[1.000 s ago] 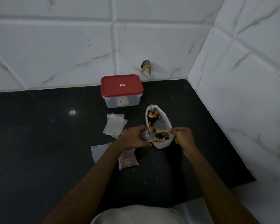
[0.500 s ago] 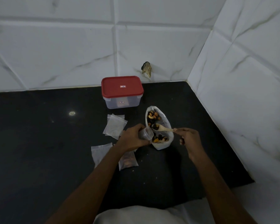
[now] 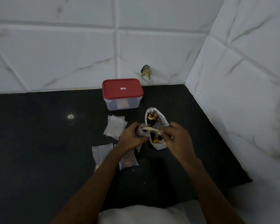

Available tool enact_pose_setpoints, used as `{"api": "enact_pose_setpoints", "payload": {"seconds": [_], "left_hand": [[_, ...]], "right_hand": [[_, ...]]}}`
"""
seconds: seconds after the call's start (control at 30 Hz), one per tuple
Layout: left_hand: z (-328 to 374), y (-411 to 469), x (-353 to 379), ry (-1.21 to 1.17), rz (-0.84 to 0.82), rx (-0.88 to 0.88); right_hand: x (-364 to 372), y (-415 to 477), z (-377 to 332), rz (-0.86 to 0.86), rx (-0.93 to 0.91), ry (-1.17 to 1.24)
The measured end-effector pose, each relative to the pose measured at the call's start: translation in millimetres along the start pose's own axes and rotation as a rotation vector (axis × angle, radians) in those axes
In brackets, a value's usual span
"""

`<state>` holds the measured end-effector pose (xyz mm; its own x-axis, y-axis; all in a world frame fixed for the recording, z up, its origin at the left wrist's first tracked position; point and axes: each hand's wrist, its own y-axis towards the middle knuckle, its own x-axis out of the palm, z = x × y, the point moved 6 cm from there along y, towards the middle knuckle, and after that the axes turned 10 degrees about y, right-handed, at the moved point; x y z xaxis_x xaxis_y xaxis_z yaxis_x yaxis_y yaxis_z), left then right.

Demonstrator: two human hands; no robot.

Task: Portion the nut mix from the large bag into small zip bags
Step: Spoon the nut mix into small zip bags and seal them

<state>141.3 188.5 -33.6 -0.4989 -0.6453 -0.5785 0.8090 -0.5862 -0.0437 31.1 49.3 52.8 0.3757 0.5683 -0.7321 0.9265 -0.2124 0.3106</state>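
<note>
Left hand (image 3: 132, 137) is curled round a small zip bag (image 3: 140, 133), holding it upright with its mouth open toward the right hand. Right hand (image 3: 176, 138) pinches the handle of a wooden spoon (image 3: 152, 129) between thumb and fingers, the other fingers curled. Half a second ago the spoon's bowl lay among the nuts in the large bag, and the right hand sat further out to the right. Now the bowl is at the mouth of the small zip bag, and the right hand is close to the left, over the near end of the large bag (image 3: 160, 147). Whether the spoon is loaded cannot be told. The large bag stands open on the black counter (image 3: 39, 143) between and just beyond both hands, nut mix (image 3: 152, 118) visible inside. Empty zip bags (image 3: 115, 126) lie just left of the left hand. Two filled bags (image 3: 128, 160) lie beside the left wrist. A red-lidded box (image 3: 122, 92) stands beyond the hands, unmoved.
</note>
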Motion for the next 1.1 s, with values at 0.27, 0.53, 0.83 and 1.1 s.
{"api": "enact_pose_setpoints", "payload": {"seconds": [0.27, 0.53, 0.83, 1.1], "left_hand": [[5, -11, -17, -0.109, 0.075, -0.019], [-4, -25, -23, -0.262, 0.108, -0.074], [-8, -30, -25, -0.206, 0.029, -0.151], [-1, -51, -14, -0.200, -0.069, -0.110]], "right_hand": [[-14, -4, 29, 0.305, 0.249, 0.418], [28, -15, 95, 0.271, 0.718, 0.390], [28, -5, 46, 0.197, 0.487, 0.163], [73, -12, -11, -0.130, 0.503, 0.806]]}}
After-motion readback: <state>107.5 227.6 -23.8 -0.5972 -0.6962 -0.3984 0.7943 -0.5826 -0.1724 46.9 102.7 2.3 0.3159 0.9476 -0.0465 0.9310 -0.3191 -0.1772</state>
